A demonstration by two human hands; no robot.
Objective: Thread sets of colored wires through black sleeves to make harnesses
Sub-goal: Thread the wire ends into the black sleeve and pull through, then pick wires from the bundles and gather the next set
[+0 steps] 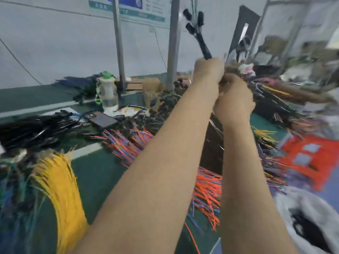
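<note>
Left hand [209, 70] and right hand [233, 99] grip harness [205, 46]; poster [132, 5] unreadable.

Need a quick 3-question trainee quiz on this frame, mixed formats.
1. True or false: the left hand grips the black sleeved harness, raised above the bench.
2. The wire bundle at the bench's near left is: A) yellow B) white C) pink.
3. Fill in: the harness's top end carries black ____.
Key: 1 true; 2 A; 3 connectors.
</note>
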